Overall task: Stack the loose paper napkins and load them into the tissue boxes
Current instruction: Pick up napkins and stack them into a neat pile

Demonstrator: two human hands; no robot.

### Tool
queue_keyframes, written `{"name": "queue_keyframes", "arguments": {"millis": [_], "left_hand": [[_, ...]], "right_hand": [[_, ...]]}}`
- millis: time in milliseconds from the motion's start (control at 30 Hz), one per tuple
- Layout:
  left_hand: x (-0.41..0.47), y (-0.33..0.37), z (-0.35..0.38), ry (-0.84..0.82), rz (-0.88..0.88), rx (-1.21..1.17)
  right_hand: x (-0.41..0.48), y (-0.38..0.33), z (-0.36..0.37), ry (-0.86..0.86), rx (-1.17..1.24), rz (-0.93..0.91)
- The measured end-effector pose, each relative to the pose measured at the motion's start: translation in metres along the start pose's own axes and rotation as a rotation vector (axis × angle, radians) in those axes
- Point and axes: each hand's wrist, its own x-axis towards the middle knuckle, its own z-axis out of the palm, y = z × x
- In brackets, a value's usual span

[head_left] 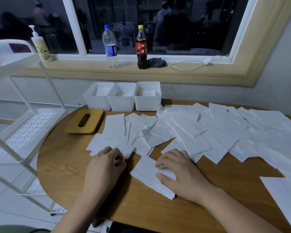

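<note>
Pinching with curled fingers, your left hand [106, 165] grips an edge napkin [127, 151] of the loose napkins [225, 132] spread mid-frame on the table [65, 157]. Your right hand [181, 174] rests loosely on a single napkin [146, 175], lower centre. Tissue boxes [123, 101] stand above.

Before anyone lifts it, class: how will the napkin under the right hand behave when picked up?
Probably floppy: the napkin is a thin sheet, lying flat. Likely very light, so it may slide on the smooth table.

Matt embossed paper napkins [188, 130], smooth wood-grain table [65, 165], white plastic boxes [123, 102].
</note>
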Motion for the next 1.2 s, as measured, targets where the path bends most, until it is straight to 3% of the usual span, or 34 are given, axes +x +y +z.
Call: {"name": "queue_keyframes", "arguments": {"millis": [167, 300, 467, 567, 800, 1200], "left_hand": [[-0.012, 0.029, -0.018, 0.102, 0.001, -0.154], [-0.016, 0.055, -0.035, 0.074, 0.134, -0.399], [-0.019, 0.074, -0.041, -0.027, 0.009, -0.883], [-0.01, 0.07, -0.039, -0.034, -0.116, -0.984], [0.002, 0.055, -0.023, -0.216, -0.307, -0.823], [0.009, 0.037, -0.001, -0.344, -0.237, -0.456]], "right_hand": [[0.003, -0.002, -0.007, 0.089, 0.102, 0.114], [0.004, -0.006, -0.015, 0.084, 0.289, 0.25], [0.006, -0.011, -0.029, 0.028, 0.609, 0.31], [0.004, -0.011, -0.037, 0.039, 0.802, 0.317], [-0.005, -0.011, -0.033, -0.02, 0.79, 0.408], [-0.01, -0.002, -0.023, -0.063, 0.568, 0.482]]}}
